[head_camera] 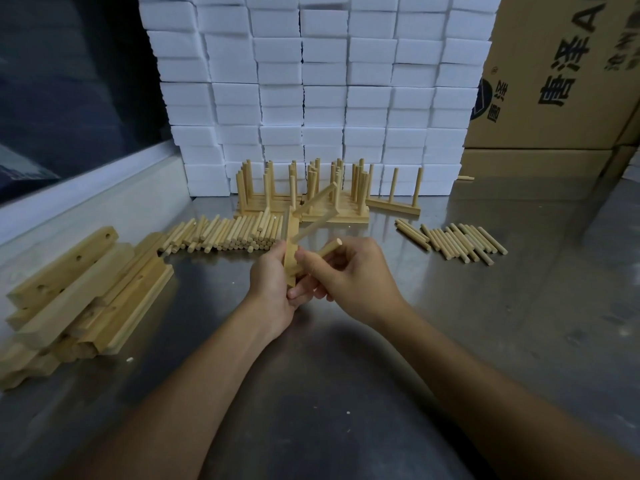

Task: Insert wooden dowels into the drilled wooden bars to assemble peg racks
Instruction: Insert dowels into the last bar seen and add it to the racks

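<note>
Steel table (346,375) (scuffed, reflective); white boxes (322,91) stacked behind. Left hand (273,289) grips bar (290,247). Right hand (356,278) pinches dowel (329,249).

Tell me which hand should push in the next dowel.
Right, probably. The right hand already pinches a loose dowel beside the bar, which the left hand grips upright to steady it.

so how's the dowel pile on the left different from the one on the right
The left dowel pile is much bigger and heaped in layers, while the right dowel pile is a small, mostly single layer. The left pile lies beside the stacked wooden bars; the right pile sits alone near the cardboard box. Both are loose, light wooden dowels lying flat on the metal table.
</note>
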